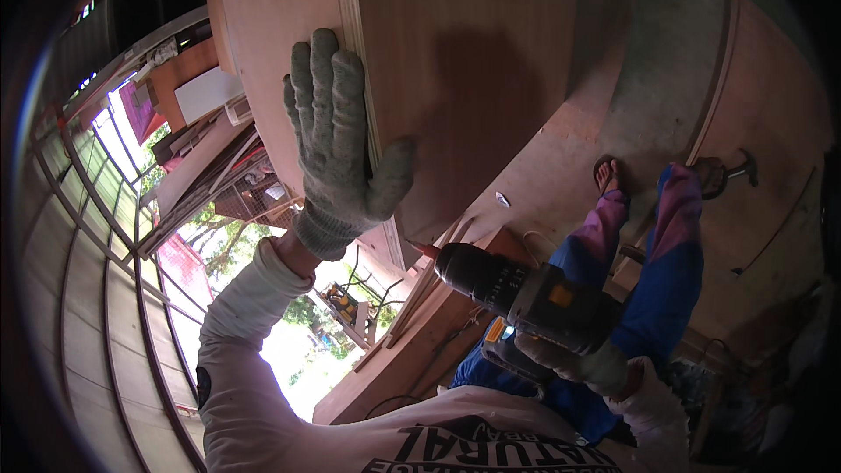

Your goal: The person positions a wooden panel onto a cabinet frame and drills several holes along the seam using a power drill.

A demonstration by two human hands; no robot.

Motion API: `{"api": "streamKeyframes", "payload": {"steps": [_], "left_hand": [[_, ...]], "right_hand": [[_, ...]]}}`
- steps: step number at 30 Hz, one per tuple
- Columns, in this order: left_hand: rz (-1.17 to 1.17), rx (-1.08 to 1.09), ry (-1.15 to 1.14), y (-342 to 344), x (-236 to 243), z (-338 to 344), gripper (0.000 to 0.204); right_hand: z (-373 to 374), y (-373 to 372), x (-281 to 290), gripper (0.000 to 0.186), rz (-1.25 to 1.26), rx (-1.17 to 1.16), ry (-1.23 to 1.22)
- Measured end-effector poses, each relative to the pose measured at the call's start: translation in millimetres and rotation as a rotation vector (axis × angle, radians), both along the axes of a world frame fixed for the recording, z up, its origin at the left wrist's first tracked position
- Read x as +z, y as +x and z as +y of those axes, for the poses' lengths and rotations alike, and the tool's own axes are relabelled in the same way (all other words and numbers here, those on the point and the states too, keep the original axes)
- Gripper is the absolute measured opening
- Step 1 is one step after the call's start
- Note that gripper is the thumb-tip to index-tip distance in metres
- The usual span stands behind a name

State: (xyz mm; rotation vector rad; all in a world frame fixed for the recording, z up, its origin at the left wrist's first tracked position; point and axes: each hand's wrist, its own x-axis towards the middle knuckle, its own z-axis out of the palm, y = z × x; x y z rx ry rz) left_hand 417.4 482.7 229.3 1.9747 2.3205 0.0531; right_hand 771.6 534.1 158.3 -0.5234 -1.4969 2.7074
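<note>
My left hand (340, 131), in a grey knit glove, lies flat along the pale plywood edge (348, 0) of a large brown wooden panel piece (455, 26). Its fingers are stretched out, with the thumb spread over the brown face. In my gloved right hand (583, 366) is a black cordless drill (526, 289), gripped by its handle. The drill's reddish-tipped bit (422, 249) points toward the lower corner of the wood; whether it touches cannot be made out. The handle partly hides my right fingers.
On the floor to the right, a hammer (743, 171) lies beside my sandalled foot on a wooden sheet (771, 96). Wooden strips and a brown board (403, 359) are below the panel. Stacked boards (197, 166) and a metal frame (105, 254) stand at the left.
</note>
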Motion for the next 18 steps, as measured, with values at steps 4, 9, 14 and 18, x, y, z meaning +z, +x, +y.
{"api": "streamKeyframes", "payload": {"steps": [4, 9, 14, 18], "left_hand": [[-0.002, 0.012, -0.004, 0.4, 0.7, -0.8, 0.087], [-0.014, 0.015, -0.013, 1.4, 0.3, 0.5, 0.087], [-0.001, 0.016, -0.022, 0.9, 0.2, -1.8, 0.089], [-0.017, 0.003, -0.021, 1.0, 0.2, 0.8, 0.089]], "right_hand": [[-8.3, 2.1, 9.9, 0.045, -0.145, -0.007, -0.328], [-6.3, -2.9, 5.6, 0.049, -0.152, -0.027, -0.363], [-3.7, -5.7, 0.3, 0.053, -0.055, 0.013, -0.261], [0.5, -7.5, -3.1, 0.049, 0.021, 0.038, 0.071]]}}
